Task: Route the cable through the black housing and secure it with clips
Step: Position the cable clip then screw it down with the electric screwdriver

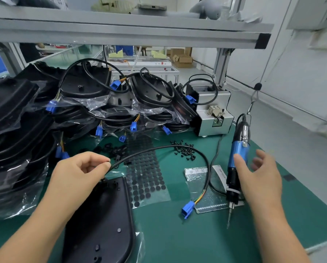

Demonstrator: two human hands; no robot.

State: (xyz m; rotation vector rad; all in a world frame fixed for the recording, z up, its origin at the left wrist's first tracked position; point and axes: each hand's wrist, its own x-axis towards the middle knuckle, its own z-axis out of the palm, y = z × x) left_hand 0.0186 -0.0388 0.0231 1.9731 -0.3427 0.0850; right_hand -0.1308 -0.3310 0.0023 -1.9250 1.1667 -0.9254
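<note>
A black housing (104,221) lies on the green mat in front of me, its upper end under my left hand (77,175). That hand pinches a black cable (158,148) where it enters the housing. The cable arcs right over the mat and ends in a blue connector (187,209). Small black clips (117,150) lie in a loose heap just beyond my left hand. My right hand (259,177) is open, fingers spread, right beside the hanging blue electric screwdriver (238,158), with a blurred edge.
Stacks of black housings (22,130) with cables in plastic bags fill the left and back. A sheet of black round pads (145,173), loose black screws (185,149) and a grey screw feeder box (213,114) sit behind. The mat's edge runs diagonally at right.
</note>
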